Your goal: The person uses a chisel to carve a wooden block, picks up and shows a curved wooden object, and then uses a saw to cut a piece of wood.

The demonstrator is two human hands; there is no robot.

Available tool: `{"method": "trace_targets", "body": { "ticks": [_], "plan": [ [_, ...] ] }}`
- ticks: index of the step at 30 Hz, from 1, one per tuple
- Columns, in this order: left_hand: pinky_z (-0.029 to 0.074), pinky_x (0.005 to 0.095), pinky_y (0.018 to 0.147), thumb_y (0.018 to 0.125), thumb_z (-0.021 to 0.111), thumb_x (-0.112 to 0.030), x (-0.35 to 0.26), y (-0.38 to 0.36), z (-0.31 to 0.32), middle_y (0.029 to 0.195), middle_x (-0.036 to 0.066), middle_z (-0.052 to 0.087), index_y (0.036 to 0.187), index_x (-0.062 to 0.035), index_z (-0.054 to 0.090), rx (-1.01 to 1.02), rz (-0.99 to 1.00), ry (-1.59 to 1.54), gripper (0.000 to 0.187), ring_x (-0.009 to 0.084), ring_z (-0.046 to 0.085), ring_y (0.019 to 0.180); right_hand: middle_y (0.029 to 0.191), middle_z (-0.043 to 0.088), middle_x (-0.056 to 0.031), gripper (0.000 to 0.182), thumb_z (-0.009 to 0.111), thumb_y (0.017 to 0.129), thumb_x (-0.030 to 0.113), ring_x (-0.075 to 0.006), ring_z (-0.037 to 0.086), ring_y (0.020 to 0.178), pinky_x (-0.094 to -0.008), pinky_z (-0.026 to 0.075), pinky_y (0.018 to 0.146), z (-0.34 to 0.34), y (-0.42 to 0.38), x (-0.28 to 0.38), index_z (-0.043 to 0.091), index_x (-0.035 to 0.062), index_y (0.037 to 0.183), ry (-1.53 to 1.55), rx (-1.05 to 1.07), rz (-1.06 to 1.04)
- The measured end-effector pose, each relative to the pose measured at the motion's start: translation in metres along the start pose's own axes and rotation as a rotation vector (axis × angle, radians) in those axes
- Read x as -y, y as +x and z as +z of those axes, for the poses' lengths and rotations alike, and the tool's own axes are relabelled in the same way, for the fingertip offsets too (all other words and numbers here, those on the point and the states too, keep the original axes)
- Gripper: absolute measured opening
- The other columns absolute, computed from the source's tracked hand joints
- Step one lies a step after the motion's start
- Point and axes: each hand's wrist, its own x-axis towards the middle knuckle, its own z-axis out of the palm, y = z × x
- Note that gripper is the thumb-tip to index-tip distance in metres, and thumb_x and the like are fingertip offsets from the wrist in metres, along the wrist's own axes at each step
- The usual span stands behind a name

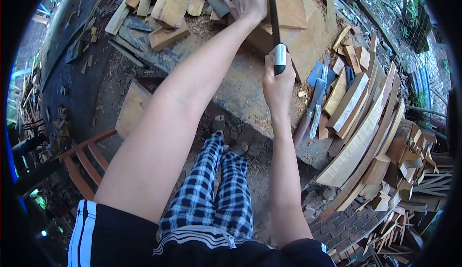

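My right hand (279, 82) is wrapped round the grey and black handle of a handsaw (274, 17). The dark blade points away from me and stands against a thick wooden block (260, 40) on the workbench. My left hand (246, 1) presses on the wood just left of the blade, fingers bent and spread over it. What lies beneath its palm is hidden. A grey rounded piece (218, 5) is beside its thumb. To the right of the blade is a flat, pale wooden board (291, 7).
Wood offcuts (171, 5) lie at the bench's far left. A large knife (315, 98) rests at the right, beside curved wood strips (358, 137). The worn bench (240, 96) has sawdust on it. A reddish slatted wooden frame (86, 163) stands at lower left.
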Motion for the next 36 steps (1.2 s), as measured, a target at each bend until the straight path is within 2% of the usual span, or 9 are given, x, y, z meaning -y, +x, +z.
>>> {"method": "trace_targets", "body": {
  "ticks": [5, 6, 14, 16, 19, 22, 28, 33, 36],
  "plan": [
    [0.013, 0.0527, 0.111, 0.096, 0.037, -0.030, 0.006, -0.008, 0.011, 0.134, 0.014, 0.049, 0.136, -0.0077, 0.039, -0.066, -0.007, 0.044, 0.045, 0.0317, 0.038, 0.128, 0.084, 0.064, -0.0217, 0.033, 0.058, 0.088, 0.005, -0.0269, 0.069, 0.080, -0.0329, 0.051, 0.068, -0.041, -0.131, -0.007, 0.050, -0.0005, 0.120, -0.041, -0.036, 0.028],
    [0.013, 0.0527, 0.111, 0.096, 0.037, -0.030, 0.005, -0.008, 0.006, 0.134, 0.014, 0.049, 0.136, -0.0077, 0.039, -0.051, -0.011, 0.042, 0.045, 0.0317, 0.038, 0.128, 0.086, 0.065, -0.0219, 0.034, 0.058, 0.087, 0.003, -0.0272, 0.069, 0.081, -0.0330, 0.052, 0.068, -0.050, -0.139, 0.005, 0.051, -0.0005, 0.120, 0.022, 0.023, 0.210],
    [0.015, 0.0511, 0.110, 0.096, 0.038, -0.028, 0.002, -0.006, 0.004, 0.138, 0.013, 0.046, 0.144, -0.0079, 0.026, -0.036, -0.035, 0.017, 0.054, 0.0317, 0.037, 0.128, 0.086, 0.063, -0.0241, 0.025, 0.056, 0.090, 0.012, -0.0450, 0.062, 0.082, -0.0436, 0.050, 0.067, 0.003, 0.002, 0.003, 0.052, -0.0001, 0.112, -0.072, -0.059, -0.047],
    [0.015, 0.0511, 0.111, 0.096, 0.038, -0.028, 0.007, -0.012, 0.018, 0.138, 0.013, 0.046, 0.146, -0.0081, 0.024, -0.055, -0.032, 0.050, 0.055, 0.0317, 0.036, 0.129, 0.086, 0.063, -0.0237, 0.025, 0.057, 0.090, 0.010, -0.0417, 0.064, 0.082, -0.0416, 0.050, 0.066, -0.010, -0.032, -0.007, 0.053, 0.0006, 0.113, -0.010, -0.012, -0.095],
    [0.013, 0.0522, 0.111, 0.096, 0.038, -0.028, 0.023, 0.005, 0.041, 0.140, 0.011, 0.045, 0.145, -0.0086, 0.026, -0.249, 0.079, -0.073, 0.054, 0.0317, 0.033, 0.132, 0.086, 0.065, -0.0200, 0.033, 0.057, 0.090, 0.006, -0.0196, 0.067, 0.083, -0.0326, 0.051, 0.071, -0.036, -0.131, -0.010, 0.051, 0.0013, 0.121, -0.053, -0.032, 0.084],
    [0.017, 0.0506, 0.110, 0.096, 0.039, -0.028, 0.005, -0.004, 0.005, 0.134, 0.011, 0.049, 0.140, -0.0078, 0.034, 0.034, -0.042, 0.019, 0.049, 0.0307, 0.038, 0.126, 0.085, 0.065, -0.0205, 0.032, 0.058, 0.089, 0.007, -0.0235, 0.068, 0.082, -0.0340, 0.051, 0.072, -0.042, -0.118, -0.006, 0.052, 0.0010, 0.120, -0.036, 0.009, 0.115],
    [0.018, 0.0507, 0.110, 0.095, 0.040, -0.029, 0.005, -0.001, 0.010, 0.131, 0.011, 0.052, 0.140, -0.0083, 0.034, -0.038, -0.005, 0.026, 0.049, 0.0303, 0.040, 0.124, 0.084, 0.064, -0.0236, 0.028, 0.057, 0.090, 0.011, -0.0398, 0.064, 0.082, -0.0399, 0.049, 0.068, 0.006, -0.005, -0.007, 0.052, 0.0004, 0.115, 0.010, -0.024, 0.014],
    [0.010, 0.0559, 0.110, 0.095, 0.040, -0.025, 0.006, -0.007, 0.008, 0.127, 0.010, 0.052, 0.130, -0.0072, 0.036, -0.011, 0.003, 0.032, 0.039, 0.0285, 0.040, 0.122, 0.091, 0.064, -0.0193, 0.034, 0.058, 0.090, 0.009, -0.0195, 0.065, 0.085, -0.0307, 0.050, 0.074, -0.034, -0.140, -0.021, 0.051, -0.0018, 0.122, 0.045, -0.027, 0.115],
    [0.015, 0.0541, 0.108, 0.096, 0.039, -0.030, 0.010, -0.008, 0.006, 0.125, 0.013, 0.054, 0.131, -0.0064, 0.039, 0.005, 0.019, -0.008, 0.042, 0.0309, 0.040, 0.121, 0.089, 0.063, -0.0211, 0.031, 0.058, 0.090, 0.008, -0.0211, 0.066, 0.086, -0.0315, 0.050, 0.076, -0.042, -0.128, -0.005, 0.052, -0.0015, 0.119, 0.051, 0.036, 0.221]
  ]
}}
